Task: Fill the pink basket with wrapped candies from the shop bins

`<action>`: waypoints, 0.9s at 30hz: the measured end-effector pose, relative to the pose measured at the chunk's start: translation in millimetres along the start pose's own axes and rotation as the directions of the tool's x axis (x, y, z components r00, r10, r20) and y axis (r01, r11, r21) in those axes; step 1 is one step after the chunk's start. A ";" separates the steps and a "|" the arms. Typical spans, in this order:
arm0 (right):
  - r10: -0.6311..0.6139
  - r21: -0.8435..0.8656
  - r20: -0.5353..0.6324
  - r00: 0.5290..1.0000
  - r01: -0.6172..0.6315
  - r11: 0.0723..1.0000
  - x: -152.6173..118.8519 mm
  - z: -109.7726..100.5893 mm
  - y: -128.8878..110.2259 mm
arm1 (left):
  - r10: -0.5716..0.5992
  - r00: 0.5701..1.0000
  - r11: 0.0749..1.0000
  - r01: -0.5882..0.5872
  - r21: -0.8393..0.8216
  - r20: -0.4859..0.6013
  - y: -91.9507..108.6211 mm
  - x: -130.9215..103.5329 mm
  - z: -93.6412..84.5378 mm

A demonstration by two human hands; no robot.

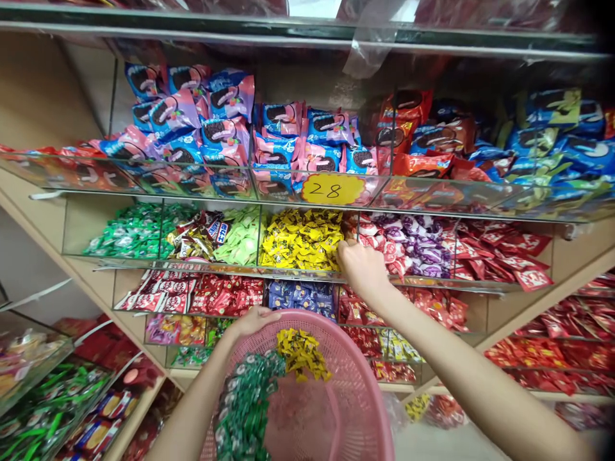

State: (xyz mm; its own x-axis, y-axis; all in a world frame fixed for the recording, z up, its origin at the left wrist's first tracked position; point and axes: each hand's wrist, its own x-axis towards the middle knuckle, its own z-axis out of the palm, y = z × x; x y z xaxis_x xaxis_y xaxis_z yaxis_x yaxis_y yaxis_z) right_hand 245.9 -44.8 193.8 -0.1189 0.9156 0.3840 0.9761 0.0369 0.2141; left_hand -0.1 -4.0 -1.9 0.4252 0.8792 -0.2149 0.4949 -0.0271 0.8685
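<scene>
Gripping the upper left rim of a pink basket is my left hand. Inside the basket, green-wrapped candies cover the left side and a smaller heap of yellow-wrapped candies lies at the top. My right hand is at the front edge of the middle shelf, fingers curled, at the right end of the yellow candy compartment. Its fingertips are partly hidden, and whether they hold anything cannot be made out. White-and-red candies lie just to its right.
Blue-and-pink cookie packs fill the upper shelf, whose clear front carries a yellow tag reading 28. Green candies and red packets flank the middle shelf. Lower shelves hold blue packets. Side bins stand at both edges.
</scene>
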 end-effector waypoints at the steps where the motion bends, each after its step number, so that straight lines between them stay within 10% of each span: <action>1: 0.000 0.026 -0.025 1.000 0.001 1.000 -5.3 -4.0 1.7 | 0.009 1.000 1.000 -0.010 0.004 0.006 -1.1 0.7 -0.1; 6: -0.178 0.344 -0.078 0.981 0.194 0.919 -37.4 -0.7 -6.4 | 0.035 0.999 0.999 -0.035 0.011 -0.003 -8.0 4.5 0.4; 13: -0.505 0.545 0.266 0.821 0.304 0.781 -71.9 94.0 -58.0 | 0.001 1.000 1.000 -0.001 0.019 -0.018 -6.9 4.4 2.4; 27: -0.446 0.450 0.369 0.815 0.263 0.853 -85.2 134.6 -81.2 | -0.006 1.000 0.998 0.007 0.056 -0.003 -4.2 2.8 1.7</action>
State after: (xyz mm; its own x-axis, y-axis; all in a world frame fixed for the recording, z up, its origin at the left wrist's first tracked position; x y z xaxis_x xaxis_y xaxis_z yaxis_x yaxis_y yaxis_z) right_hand 201.2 -71.9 22.9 -0.4651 0.8779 -0.1143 0.8836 0.4525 -0.1202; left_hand 0.3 -2.2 -6.8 0.4195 0.8810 -0.2190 0.5393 -0.0478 0.8407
